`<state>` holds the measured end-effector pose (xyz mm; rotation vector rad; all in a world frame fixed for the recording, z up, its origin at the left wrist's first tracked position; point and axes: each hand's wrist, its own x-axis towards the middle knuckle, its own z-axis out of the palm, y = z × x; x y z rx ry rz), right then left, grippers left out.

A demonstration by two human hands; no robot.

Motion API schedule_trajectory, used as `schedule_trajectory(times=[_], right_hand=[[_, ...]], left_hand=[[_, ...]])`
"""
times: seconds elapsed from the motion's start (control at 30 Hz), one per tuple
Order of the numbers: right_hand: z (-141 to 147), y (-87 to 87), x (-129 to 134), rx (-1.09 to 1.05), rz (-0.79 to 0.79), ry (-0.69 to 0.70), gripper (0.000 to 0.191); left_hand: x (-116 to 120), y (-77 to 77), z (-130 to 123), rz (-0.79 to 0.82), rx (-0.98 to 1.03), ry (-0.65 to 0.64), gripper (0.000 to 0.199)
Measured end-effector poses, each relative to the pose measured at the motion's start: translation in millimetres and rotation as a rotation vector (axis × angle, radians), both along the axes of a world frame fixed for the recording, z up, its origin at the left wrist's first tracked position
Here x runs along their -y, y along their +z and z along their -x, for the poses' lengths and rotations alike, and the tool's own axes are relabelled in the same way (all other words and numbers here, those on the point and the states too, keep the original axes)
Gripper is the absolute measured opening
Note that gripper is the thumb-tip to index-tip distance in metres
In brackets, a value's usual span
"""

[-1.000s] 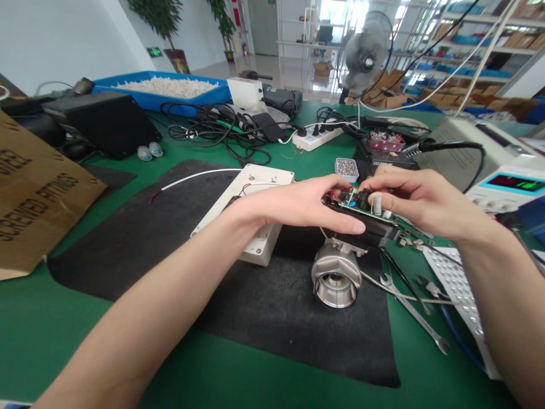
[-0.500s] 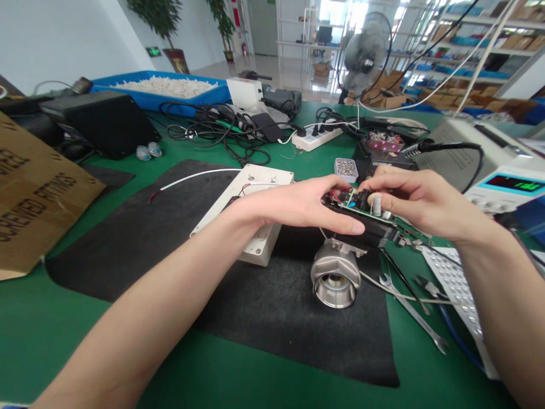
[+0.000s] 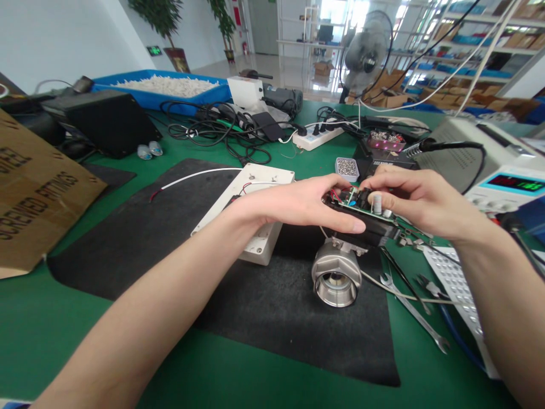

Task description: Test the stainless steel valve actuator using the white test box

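A steel ball valve (image 3: 336, 278) stands on the black mat, with a black actuator housing (image 3: 374, 228) mounted on top of it. My left hand (image 3: 304, 205) wraps round the housing's left side, its thumb along the near wall. In the open top sits a green circuit board (image 3: 351, 200) with red wires and a grey cylindrical component (image 3: 377, 204). Over the board, my right hand (image 3: 419, 196) is closed, thumb and fingertips pinching a small black part (image 3: 364, 197). The fingers partly cover that part. A pale enclosure cover (image 3: 259, 250) lies behind my left wrist.
An open-end wrench (image 3: 415, 313), cutters (image 3: 430, 286) and a white sheet with rows of bumps (image 3: 457, 284) lie at right. A power supply (image 3: 481, 153) stands behind them. Farther back are a screw tray (image 3: 346, 169), a power strip (image 3: 317, 138) and tangled cables (image 3: 213, 128).
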<state>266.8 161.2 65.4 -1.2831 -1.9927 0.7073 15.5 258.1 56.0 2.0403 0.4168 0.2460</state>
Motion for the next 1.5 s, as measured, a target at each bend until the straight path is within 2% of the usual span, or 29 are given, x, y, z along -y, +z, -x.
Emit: schedule_trajectory(times=[1.5], right_hand=[[-1.8,-2.2,-1.0,0.006,-0.032,0.03,0.02]], left_hand=[[0.2,0.8,0.6,-0.012,-0.001,0.002,0.071]])
